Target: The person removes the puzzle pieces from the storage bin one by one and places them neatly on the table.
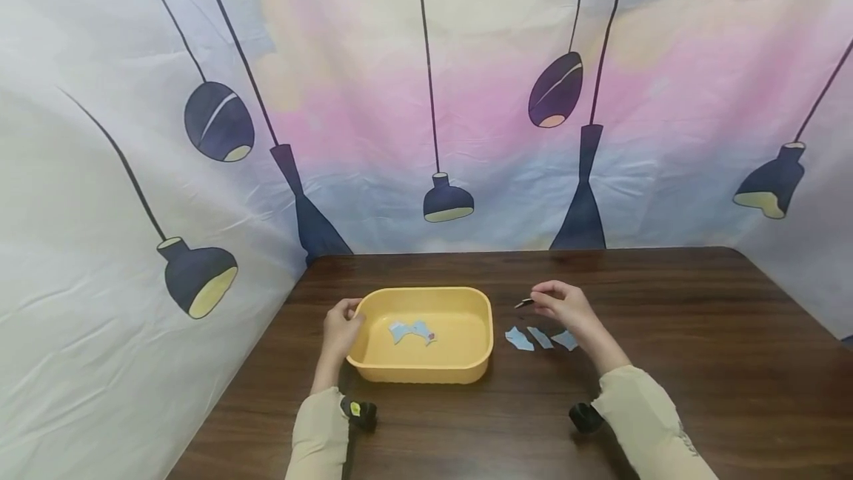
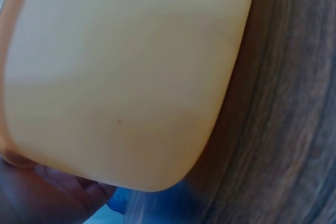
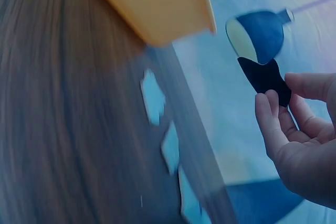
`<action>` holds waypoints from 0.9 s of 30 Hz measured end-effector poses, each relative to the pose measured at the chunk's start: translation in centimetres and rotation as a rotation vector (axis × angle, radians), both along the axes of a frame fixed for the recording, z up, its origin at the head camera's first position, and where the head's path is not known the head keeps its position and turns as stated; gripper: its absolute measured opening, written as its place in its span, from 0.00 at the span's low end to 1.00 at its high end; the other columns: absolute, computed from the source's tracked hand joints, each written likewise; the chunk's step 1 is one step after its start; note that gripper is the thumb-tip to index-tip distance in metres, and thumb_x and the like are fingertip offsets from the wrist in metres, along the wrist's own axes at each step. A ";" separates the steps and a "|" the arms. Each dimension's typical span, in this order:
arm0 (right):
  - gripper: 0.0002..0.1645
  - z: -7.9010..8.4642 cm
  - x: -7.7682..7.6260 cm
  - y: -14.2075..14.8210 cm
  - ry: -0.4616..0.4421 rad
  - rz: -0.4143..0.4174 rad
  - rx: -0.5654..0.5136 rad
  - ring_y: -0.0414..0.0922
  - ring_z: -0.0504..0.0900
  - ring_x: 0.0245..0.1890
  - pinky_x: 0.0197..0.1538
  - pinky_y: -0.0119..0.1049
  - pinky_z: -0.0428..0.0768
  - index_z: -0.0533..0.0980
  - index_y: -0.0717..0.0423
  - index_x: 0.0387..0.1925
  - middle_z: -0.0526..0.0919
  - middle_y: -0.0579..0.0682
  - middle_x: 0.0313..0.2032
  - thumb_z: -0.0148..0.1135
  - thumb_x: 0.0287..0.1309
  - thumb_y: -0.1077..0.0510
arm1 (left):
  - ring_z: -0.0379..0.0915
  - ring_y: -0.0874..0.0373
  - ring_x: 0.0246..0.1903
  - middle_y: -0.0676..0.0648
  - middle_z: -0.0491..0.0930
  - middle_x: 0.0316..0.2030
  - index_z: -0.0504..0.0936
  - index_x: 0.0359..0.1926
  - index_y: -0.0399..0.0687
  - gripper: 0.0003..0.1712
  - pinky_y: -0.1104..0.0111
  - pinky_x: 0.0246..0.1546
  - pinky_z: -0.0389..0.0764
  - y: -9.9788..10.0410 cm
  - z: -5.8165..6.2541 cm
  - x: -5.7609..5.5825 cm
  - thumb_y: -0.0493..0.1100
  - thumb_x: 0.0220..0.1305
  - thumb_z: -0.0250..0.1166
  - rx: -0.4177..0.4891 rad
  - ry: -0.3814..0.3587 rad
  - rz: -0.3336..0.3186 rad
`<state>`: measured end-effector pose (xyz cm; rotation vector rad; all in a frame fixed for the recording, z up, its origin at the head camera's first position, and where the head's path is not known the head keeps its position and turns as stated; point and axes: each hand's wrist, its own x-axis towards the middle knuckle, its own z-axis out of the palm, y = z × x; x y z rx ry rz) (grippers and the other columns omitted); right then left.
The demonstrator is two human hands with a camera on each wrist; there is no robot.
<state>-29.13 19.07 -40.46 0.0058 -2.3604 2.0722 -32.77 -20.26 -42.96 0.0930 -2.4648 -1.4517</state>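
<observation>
My left hand (image 1: pixel 341 332) holds the left end of a yellow plastic tub (image 1: pixel 426 374), thumb over the rim. Pinched between my right hand's (image 1: pixel 566 307) thumb and fingers is a flat, irregular piece (image 3: pixel 265 80), whose dark face with a wavy edge shows in the right wrist view. It is above the table, to the right of the tub. Inside the tub lie light blue flat pieces (image 1: pixel 400 332), one with a small reddish mark at its right end. Under the right hand, a row of three more light blue pieces (image 1: pixel 519 339) lies on the table.
The dark wood table (image 1: pixel 453 435) runs back to a curtain (image 1: pixel 373 95) printed with hanging lamps. Black wrist cameras sit under both forearms, the left one (image 1: pixel 360 415) and the right one (image 1: pixel 585 418) low over the table.
</observation>
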 end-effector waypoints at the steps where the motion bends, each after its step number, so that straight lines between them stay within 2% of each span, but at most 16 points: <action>1: 0.21 -0.2 0.1 0.6 -0.002 -0.010 0.007 0.35 0.84 0.38 0.51 0.34 0.83 0.72 0.73 0.53 0.78 0.47 0.41 0.58 0.65 0.61 | 0.62 0.63 0.19 0.52 0.66 0.22 0.79 0.51 0.30 0.19 0.74 0.20 0.67 0.0 0.0 0.0 0.31 0.58 0.56 0.002 0.000 0.001; 6: 0.24 -0.9 0.7 3.2 -0.005 -0.038 0.053 0.31 0.82 0.37 0.51 0.33 0.82 0.68 0.75 0.57 0.80 0.48 0.42 0.57 0.65 0.63 | 0.61 0.64 0.20 0.52 0.66 0.22 0.79 0.52 0.30 0.20 0.75 0.21 0.67 -0.1 0.0 -0.2 0.32 0.58 0.57 -0.008 0.001 0.012; 14: 0.24 -2.1 1.6 6.4 -0.031 -0.095 0.144 0.27 0.79 0.34 0.45 0.27 0.82 0.66 0.79 0.57 0.76 0.64 0.50 0.53 0.63 0.67 | 0.63 0.63 0.21 0.51 0.68 0.22 0.78 0.52 0.30 0.20 0.74 0.21 0.68 -0.1 -0.1 -0.2 0.32 0.59 0.56 -0.011 -0.015 -0.008; 22: 0.24 -3.2 2.3 8.1 -0.084 -0.152 0.185 0.27 0.77 0.32 0.42 0.26 0.82 0.66 0.80 0.57 0.78 0.56 0.43 0.53 0.61 0.70 | 0.63 0.62 0.21 0.51 0.67 0.22 0.78 0.53 0.31 0.20 0.74 0.21 0.68 -0.2 0.0 -0.1 0.31 0.59 0.56 -0.015 -0.023 -0.014; 27: 0.23 -3.5 2.3 8.5 -0.079 -0.169 0.204 0.27 0.76 0.31 0.41 0.27 0.83 0.67 0.81 0.55 0.77 0.58 0.42 0.54 0.60 0.71 | 0.63 0.62 0.21 0.51 0.67 0.22 0.78 0.54 0.31 0.21 0.74 0.21 0.68 -0.1 0.0 -0.2 0.32 0.59 0.56 -0.019 -0.027 -0.017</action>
